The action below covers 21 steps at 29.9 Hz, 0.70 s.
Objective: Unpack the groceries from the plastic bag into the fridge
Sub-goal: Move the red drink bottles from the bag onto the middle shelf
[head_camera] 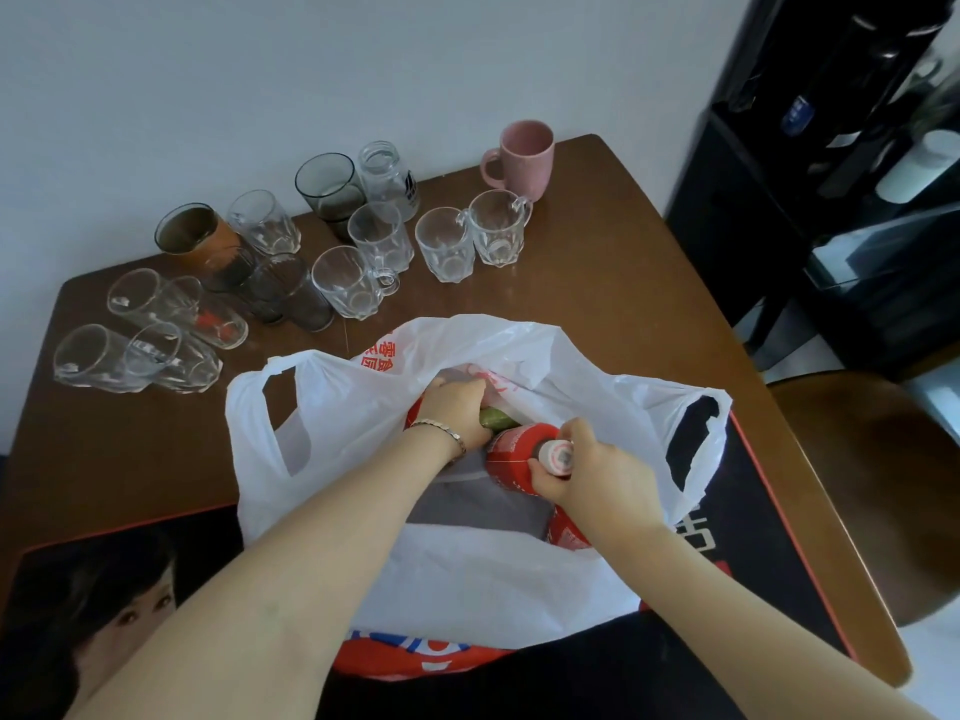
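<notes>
**Both hands in the bag; breakage risk close by**

The plastic bag [332, 433] lies open on the wooden table [597, 293], partly over a dark printed mat [769, 517]. The right hand [592, 472] has its fingers clamped round the capped neck of a red-labelled bottle [511, 454], which lies on its side at the bag's mouth. The left hand [457, 407] is deeper inside, fingers curled down over a green item [496, 419], seemingly a vegetable; whether they fully close on it cannot be told. A second red item [566, 532] and a grey package [483, 506] remain in the bag. No fridge can be identified with certainty.

Judgement: unpacking is at an early stage.

Risks:
- Held by the neck alone, the bottle may swing or slip on lifting
- Thin bag film may cling to an item and drag the bag along
- A cluster of glasses [358, 280], some lying on their sides, sits just behind the bag; a dragged bag or swinging bottle could knock them
</notes>
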Tool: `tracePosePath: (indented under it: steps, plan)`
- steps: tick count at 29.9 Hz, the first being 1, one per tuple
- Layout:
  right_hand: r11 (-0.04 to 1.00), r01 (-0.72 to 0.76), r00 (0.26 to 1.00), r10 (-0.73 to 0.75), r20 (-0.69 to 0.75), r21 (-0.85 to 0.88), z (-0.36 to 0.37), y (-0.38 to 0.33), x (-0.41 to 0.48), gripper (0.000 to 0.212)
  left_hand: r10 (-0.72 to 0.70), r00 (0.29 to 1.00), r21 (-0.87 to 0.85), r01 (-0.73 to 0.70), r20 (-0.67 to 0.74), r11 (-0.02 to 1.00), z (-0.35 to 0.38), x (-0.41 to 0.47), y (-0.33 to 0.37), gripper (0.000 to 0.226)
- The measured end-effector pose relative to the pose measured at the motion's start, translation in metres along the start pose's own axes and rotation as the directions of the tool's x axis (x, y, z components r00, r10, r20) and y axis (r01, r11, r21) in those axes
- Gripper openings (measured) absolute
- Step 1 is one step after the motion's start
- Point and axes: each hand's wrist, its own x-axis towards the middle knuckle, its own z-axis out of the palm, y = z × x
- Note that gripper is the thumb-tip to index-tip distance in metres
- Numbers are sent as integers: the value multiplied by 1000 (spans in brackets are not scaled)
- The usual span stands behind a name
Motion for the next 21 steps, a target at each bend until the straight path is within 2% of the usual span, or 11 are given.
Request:
tracePosePath:
  steps: [4,10,18,21]
  plan:
    - [1000,1,1000,-2,20,7,-3,3,1,49,-48,998,-64,50,33,997,1,-5,-5,37]
    - [1000,24,999,-25,43,16,-1,4,5,44,-31,998,-180,21,-51,983,-12,-29,-7,31]
    - [996,83,992,-78,97,-41,-6,-2,8,46,-154,949,-388,37,-276,921,-50,-111,-2,36]
    - [994,82,991,-74,110,-68,-7,-8,9,47,-152,928,-407,1,-339,913,-61,-138,-4,32]
